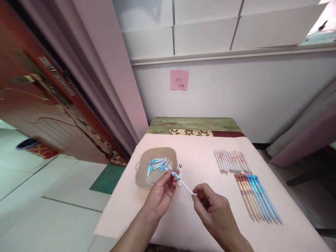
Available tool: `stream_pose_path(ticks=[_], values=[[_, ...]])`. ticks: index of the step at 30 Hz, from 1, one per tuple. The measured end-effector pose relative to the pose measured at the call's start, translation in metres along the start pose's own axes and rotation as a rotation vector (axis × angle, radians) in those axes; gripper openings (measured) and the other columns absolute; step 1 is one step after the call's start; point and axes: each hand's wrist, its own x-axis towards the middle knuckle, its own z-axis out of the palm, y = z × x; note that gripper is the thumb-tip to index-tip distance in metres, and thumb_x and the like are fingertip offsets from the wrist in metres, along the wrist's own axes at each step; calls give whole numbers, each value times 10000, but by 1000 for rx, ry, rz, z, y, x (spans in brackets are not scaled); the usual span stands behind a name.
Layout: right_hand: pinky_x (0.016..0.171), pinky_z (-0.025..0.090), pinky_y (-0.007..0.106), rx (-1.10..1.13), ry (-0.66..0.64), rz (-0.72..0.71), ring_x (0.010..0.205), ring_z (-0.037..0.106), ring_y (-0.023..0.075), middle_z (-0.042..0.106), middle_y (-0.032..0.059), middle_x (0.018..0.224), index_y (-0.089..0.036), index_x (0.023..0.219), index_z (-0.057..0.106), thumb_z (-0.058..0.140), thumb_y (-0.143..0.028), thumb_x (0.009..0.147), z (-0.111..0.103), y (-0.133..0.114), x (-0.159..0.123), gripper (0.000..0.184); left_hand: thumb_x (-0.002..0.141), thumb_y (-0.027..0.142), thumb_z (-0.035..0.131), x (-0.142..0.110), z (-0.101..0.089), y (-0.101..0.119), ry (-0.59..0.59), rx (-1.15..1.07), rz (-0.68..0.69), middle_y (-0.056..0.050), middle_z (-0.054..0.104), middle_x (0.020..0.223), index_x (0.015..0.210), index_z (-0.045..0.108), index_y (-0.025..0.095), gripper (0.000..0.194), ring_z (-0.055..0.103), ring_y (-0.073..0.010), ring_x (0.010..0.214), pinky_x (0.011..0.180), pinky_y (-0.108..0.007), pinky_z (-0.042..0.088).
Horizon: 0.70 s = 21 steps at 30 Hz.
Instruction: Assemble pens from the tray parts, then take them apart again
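Note:
Between the fingertips of my left hand is a short light-blue pen part; I cannot tell if it is a cap or a barrel section. My right hand pinches the near end of a thin white pen refill. The refill's far end meets the blue part at my left fingers, and how deep it sits there is hidden. Just beyond my left hand stands a beige basket holding several blue and lilac pen parts. Several white refills with dark tips lie beside it, partly behind my left hand.
At the right of the pink-covered table lies a row of pale pens. Nearer lie brown-topped pens and blue pens, side by side. A pink note sticks to the wall; a red door stands at left.

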Motion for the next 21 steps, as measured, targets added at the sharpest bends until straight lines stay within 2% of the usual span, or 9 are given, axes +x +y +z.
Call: stream_pose_path(ticks=[6,11,21], values=[[471,384,181,-32,53,-38,474,495,92,558,-39,606,-229,792,506,498,-265,876,2,-4,-9,92,878,126,578,-7,-4,-8,-22,-59,-117,-125,700,874,932,644,64,106,600,-66,563,477,-141,513],[457,347,183,-115,38,-74,471,479,92,530,-40,581,-222,785,510,492,-208,852,6,-6,-24,70,868,111,585,-13,-13,-20,-34,5,-82,-152,691,1001,948,638,70,104,587,-62,578,474,-147,498],[442,333,180,-131,38,-41,447,459,86,527,-53,561,-223,804,525,505,-184,815,10,-8,-47,46,855,124,604,-21,-34,-39,-51,22,-112,-135,688,1019,928,641,91,89,577,-58,570,458,-146,480]])
